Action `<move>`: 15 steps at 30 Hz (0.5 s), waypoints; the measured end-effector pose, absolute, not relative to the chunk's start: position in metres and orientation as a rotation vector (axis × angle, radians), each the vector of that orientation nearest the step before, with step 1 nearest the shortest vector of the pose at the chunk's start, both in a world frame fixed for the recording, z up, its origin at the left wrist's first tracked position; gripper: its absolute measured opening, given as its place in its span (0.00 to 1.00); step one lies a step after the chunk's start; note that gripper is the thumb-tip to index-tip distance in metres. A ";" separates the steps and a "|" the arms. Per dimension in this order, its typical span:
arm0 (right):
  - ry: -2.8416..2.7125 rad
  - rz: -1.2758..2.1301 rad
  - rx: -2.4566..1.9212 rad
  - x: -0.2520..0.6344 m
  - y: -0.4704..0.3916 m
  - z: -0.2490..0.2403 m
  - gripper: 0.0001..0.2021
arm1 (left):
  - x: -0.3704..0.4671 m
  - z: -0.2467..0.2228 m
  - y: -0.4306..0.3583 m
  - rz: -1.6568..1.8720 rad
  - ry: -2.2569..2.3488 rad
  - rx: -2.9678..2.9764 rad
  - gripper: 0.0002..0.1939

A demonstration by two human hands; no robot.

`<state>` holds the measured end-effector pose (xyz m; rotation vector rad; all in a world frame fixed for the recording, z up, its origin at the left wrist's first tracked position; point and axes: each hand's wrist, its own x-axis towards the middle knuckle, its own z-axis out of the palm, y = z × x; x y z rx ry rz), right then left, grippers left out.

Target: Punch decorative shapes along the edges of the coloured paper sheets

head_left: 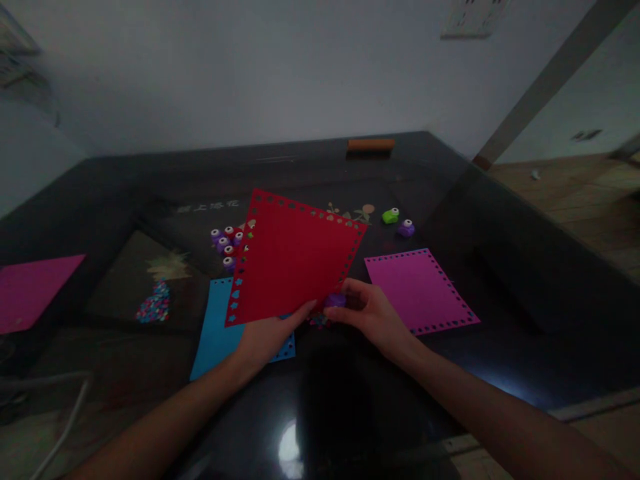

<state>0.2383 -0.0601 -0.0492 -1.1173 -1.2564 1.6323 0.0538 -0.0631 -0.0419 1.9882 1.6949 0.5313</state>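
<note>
A red sheet of paper (300, 260) is held up tilted over the table, with small shapes punched along its top, left and right edges. My left hand (267, 337) grips its lower edge, thumb on top and fingers hidden beneath. At the sheet's lower right, my right hand (367, 307) is closed on a purple hole punch (335, 301) that meets the paper's edge. Small punched bits (319, 321) lie under the punch. Partly covered by the red sheet is a blue sheet (217, 333), also with punched edges.
Several purple and red hole punches (229, 241) cluster behind the red sheet. Farther right stand a green punch (391, 215) and another purple punch (406, 228). A punched pink sheet (420, 290) lies right, another pink sheet (37, 290) far left. Confetti (155, 305) is heaped left; an orange-brown roll (371, 145) sits at the back.
</note>
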 end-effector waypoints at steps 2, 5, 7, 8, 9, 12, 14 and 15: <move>-1.256 1.627 -1.126 0.238 -0.060 -0.049 0.15 | 0.056 -0.042 -0.062 0.582 1.705 1.921 0.17; -1.250 1.627 -1.122 0.238 -0.060 -0.048 0.14 | 0.056 -0.045 -0.061 0.634 1.697 1.879 0.17; -1.260 1.616 -1.133 0.239 -0.060 -0.048 0.14 | 0.053 -0.047 -0.061 0.619 1.669 1.929 0.17; -1.266 1.613 -1.139 0.239 -0.060 -0.048 0.14 | 0.051 -0.049 -0.061 0.604 1.651 1.963 0.17; -1.269 1.619 -1.143 0.239 -0.060 -0.048 0.14 | 0.049 -0.050 -0.061 0.595 1.638 1.994 0.16; -1.257 1.668 -1.114 0.238 -0.060 -0.049 0.16 | 0.045 -0.053 -0.061 0.587 1.633 2.041 0.15; -1.246 1.682 -1.101 0.238 -0.061 -0.050 0.16 | 0.043 -0.055 -0.060 0.603 1.640 2.038 0.15; -1.241 1.680 -1.104 0.237 -0.061 -0.050 0.17 | 0.042 -0.056 -0.060 0.614 1.639 2.033 0.15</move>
